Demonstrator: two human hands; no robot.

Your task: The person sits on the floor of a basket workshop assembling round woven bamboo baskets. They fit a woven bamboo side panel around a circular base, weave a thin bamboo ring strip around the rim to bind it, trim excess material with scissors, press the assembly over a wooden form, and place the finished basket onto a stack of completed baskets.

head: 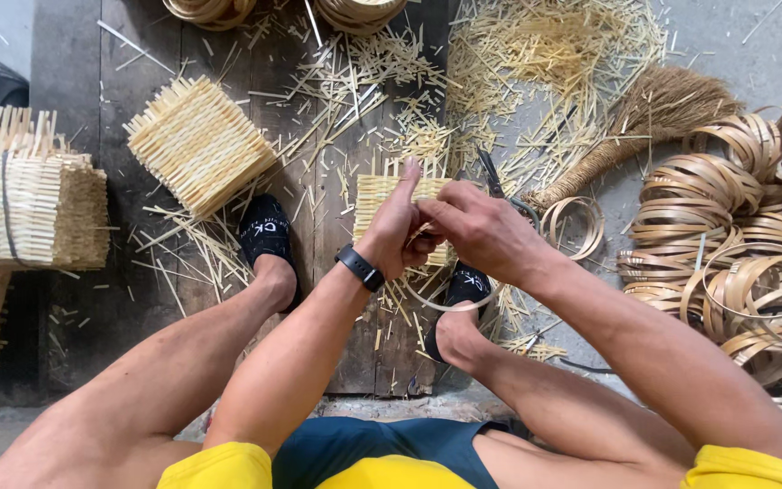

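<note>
A small woven bamboo basket (376, 192) sits between my feet on the dark wooden boards. My left hand (395, 226), with a black wristband, grips the basket's near rim, thumb pointing up. My right hand (481, 226) is closed over the same rim just to the right, touching the left hand's fingers. A thin bamboo hoop (436, 303) curves below my hands. Scissors (492, 177) lie just behind my right hand.
A finished woven basket (199, 145) lies upper left, stacks of baskets (20, 195) at far left. A pile of bamboo hoops (735, 235) fills the right. A straw broom (653, 113) and loose bamboo splints (536, 45) lie behind. My feet wear black slippers (264, 231).
</note>
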